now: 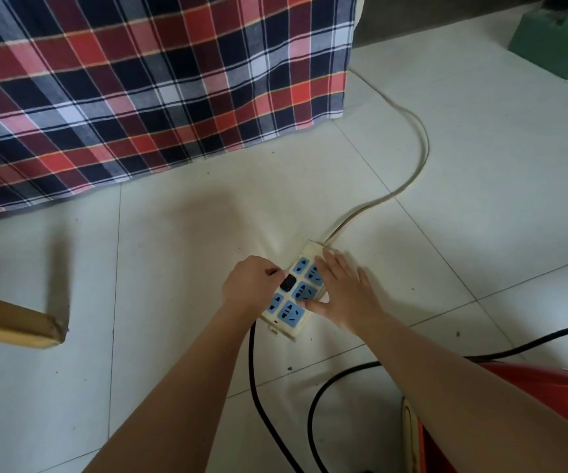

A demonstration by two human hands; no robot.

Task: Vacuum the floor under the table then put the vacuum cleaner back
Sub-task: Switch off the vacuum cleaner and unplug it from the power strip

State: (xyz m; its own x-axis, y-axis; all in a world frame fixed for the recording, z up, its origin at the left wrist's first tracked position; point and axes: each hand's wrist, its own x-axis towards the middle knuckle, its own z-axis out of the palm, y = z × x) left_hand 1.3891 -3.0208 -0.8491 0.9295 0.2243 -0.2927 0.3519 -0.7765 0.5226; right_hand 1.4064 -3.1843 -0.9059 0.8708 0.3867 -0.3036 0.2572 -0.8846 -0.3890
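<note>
Left hand [250,285] clenched round a black plug [287,282], gripping it where seated in a left-side socket of a cream power strip [287,315] with blue socket faces. Right hand [347,297] released and flat, pressing down on the strip's right side with straight, spread fingers, thumb against the near-right edge. Both forearms reaching in from the near edge, bare to the elbow.

Running from the plug toward the near edge, a black cord [252,373], passing under the left forearm. Just right of it, a second loop [311,407] of black cord, curving away to the right toward the vacuum cleaner [548,401]. Of that machine, only a red shell with cream trim, at near right, low by the floor [173,353] and partly hidden behind the right forearm, well apart from the hanging cloth.

Leaving the strip's far end, a pale cable [424,145], snaking far across the tiles and then left to the right edge of a plaid cloth [139,80]. Filling the far left, that red, navy and white fabric, hanging down to the tiles.

At near left, a blurred yellowish wooden bar [13,322], its end above the tiles. At far right, a green block-shaped object [559,52], cut off by the frame. Scattered over the pale tiles near the cords, dark specks of dirt.
</note>
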